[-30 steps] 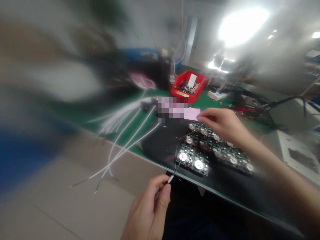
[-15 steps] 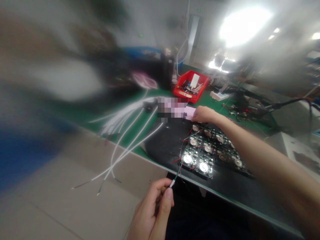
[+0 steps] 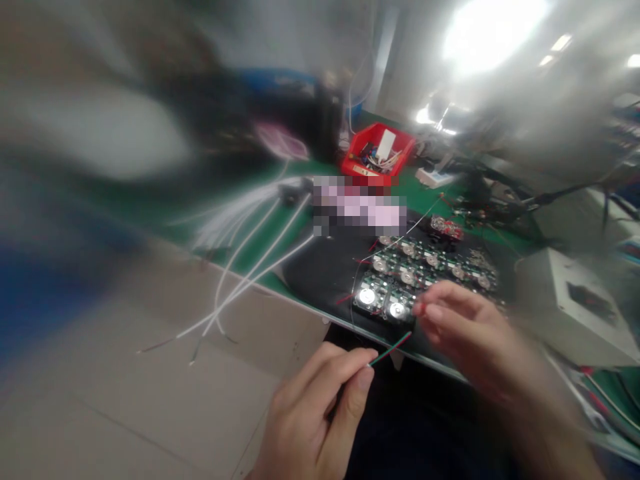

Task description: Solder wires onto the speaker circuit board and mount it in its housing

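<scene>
My left hand (image 3: 325,400) is closed in a pinch around a cable. The cable's thin green and red wires (image 3: 393,348) stick out past the thumb and forefinger, pointing up to the right. Over the front right of the circuit boards (image 3: 407,275), my right hand (image 3: 457,327) has its thumb and fingers brought together. A bit of red shows at its fingertips, too small to name. The boards carry round silver discs and lie in rows on a black mat (image 3: 320,267). A thin bare strand (image 3: 400,237) stretches across them.
White cables (image 3: 250,270) with stripped ends hang over the table's front edge. At the back stands a red bin (image 3: 375,155) of parts. A pixelated patch hides something pink behind the mat. On the right sits a grey metal box (image 3: 575,307); a red board (image 3: 447,228) lies behind the rows.
My right hand has come back from the pink sheet at the rear to the front boards. The wires in my left hand now point further right, and the white sheath end is hidden by the fingers.
</scene>
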{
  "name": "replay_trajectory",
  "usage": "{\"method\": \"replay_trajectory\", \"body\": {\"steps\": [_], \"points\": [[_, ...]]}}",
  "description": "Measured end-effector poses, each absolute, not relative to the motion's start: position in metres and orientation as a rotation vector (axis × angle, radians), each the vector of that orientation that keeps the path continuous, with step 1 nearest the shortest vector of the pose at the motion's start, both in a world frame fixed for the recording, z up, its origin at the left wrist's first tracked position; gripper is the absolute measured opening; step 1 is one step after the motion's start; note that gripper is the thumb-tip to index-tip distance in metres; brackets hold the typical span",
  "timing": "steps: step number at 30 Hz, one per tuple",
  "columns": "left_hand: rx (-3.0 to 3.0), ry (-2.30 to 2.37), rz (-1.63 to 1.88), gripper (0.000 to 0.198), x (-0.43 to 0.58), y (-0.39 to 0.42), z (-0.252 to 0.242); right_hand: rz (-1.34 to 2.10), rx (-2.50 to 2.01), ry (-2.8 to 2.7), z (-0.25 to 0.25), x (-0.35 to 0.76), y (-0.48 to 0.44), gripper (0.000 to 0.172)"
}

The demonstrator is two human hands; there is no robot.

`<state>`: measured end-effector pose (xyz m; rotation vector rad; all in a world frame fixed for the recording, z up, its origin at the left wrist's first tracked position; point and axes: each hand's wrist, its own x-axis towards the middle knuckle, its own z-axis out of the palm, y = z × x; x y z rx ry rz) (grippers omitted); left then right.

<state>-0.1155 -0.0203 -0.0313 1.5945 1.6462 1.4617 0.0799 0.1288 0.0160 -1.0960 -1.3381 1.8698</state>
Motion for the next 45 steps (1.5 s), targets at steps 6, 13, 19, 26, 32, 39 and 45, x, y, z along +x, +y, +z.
{"method": "replay_trajectory", "body": {"steps": [6,13,19,26,32,39,45], "points": [[1.776,1.687,1.363,0.028,-0.102,-0.021,-0.026,1.993,-1.002,-0.943,0.0,0.093,0.09,0.02],[1.853,1.691,1.32,0.028,-0.094,-0.016,-0.026,1.953,-0.963,-1.01,-0.001,0.103,0.087,0.02],[1.875,1.694,1.285,0.028,-0.092,-0.015,-0.028,1.939,-0.959,-1.091,0.001,0.108,0.082,0.016],[1.931,1.707,1.279,0.027,-0.095,-0.016,-0.034,1.826,-1.096,-1.298,-0.004,0.117,0.081,0.016],[2.071,1.681,1.232,0.026,-0.096,-0.013,-0.036,1.811,-1.167,-1.454,0.006,0.123,0.083,0.019],[2.248,1.499,1.162,0.031,-0.094,-0.01,-0.034,1.586,-1.109,-1.825,0.008,0.12,0.078,0.012],[2.204,1.493,1.11,0.024,-0.092,-0.013,-0.036,1.503,-0.971,-1.931,0.018,0.116,0.074,0.005]]}}
